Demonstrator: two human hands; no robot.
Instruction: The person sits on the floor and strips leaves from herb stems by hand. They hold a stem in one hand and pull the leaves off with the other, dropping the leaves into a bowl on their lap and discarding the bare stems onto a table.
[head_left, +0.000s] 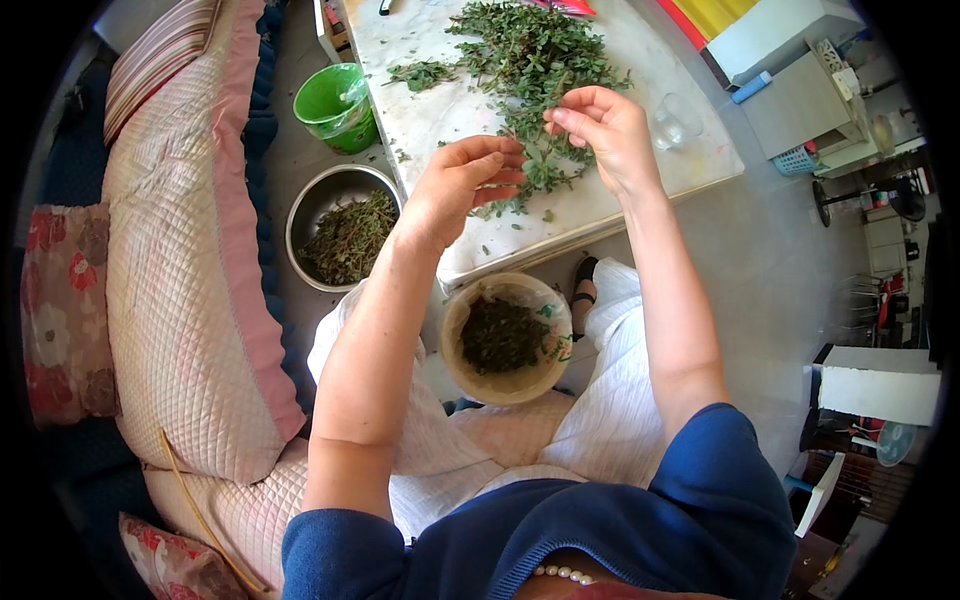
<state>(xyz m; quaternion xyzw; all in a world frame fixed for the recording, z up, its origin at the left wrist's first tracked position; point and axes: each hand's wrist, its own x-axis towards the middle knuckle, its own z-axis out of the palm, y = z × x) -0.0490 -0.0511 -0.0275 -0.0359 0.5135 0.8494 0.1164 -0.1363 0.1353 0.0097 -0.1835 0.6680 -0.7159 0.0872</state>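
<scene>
A large heap of leafy green sprigs (536, 49), which look like purslane, lies on the white marble-look tabletop (480, 244). Over its near edge is my left hand (476, 172), fingers a little apart, and I see nothing held in it. A loose sprig (544, 171) shows just beyond those fingertips. My right hand (604, 131) is above the right side of the heap, thumb and forefinger close together; whether a stem is between them is unclear. Below the table edge, between my knees, a lined beige bucket (453, 341) contains dark green leaves (501, 334).
Left of the table, a steel bowl (294, 251) holds stems and leaves (349, 236), with a green plastic bin (330, 112) behind it. A clear glass (675, 124) stands near the table's right edge. A quilted sofa cover (180, 300) lines the left side.
</scene>
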